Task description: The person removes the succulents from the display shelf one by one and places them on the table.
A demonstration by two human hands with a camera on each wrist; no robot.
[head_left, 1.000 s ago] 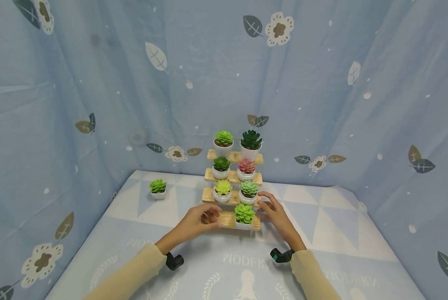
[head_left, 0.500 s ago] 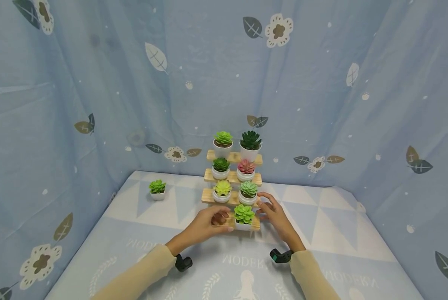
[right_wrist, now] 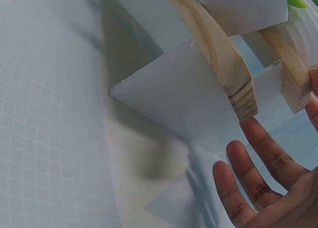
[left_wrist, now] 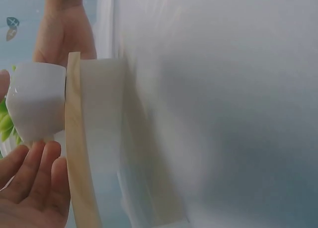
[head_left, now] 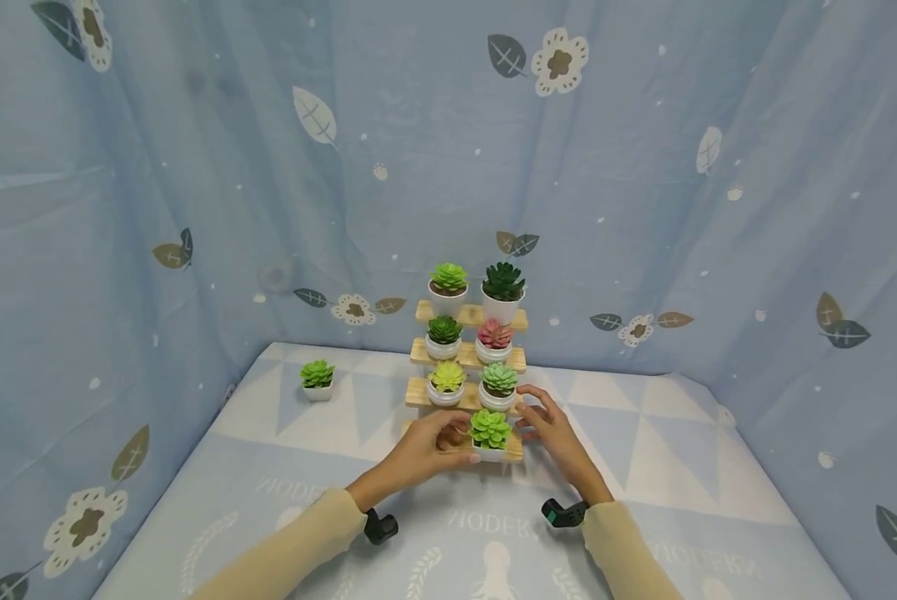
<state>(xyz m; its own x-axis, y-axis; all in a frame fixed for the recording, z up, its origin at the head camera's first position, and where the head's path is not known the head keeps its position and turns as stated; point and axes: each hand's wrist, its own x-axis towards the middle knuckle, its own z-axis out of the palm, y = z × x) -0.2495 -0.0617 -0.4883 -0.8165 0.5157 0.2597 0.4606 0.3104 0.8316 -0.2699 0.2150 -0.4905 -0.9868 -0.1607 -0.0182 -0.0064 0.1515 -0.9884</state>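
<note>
A tiered wooden stand (head_left: 437, 357) in the head view carries several potted succulents. On its lowest shelf, toward the right end, sits a bright green succulent in a white angular pot (head_left: 489, 429). My left hand (head_left: 423, 447) is at that pot's left side, thumb by its front corner, fingers loosely bent. In the left wrist view its fingertips reach the side of the white pot (left_wrist: 39, 101). My right hand (head_left: 555, 433) is at the stand's right side. In the right wrist view its fingers are fairly straight, with fingertips against the shelf ends (right_wrist: 243, 96).
A separate green succulent in a small white pot (head_left: 318, 381) stands on the table at the left back. A patterned cloth covers the table (head_left: 628, 433). Blue curtains (head_left: 388, 167) hang close behind the stand and along both sides.
My left hand has moved right along the lowest shelf, from its left end to the bright green succulent's pot. My right hand has stayed at the stand's right side.
</note>
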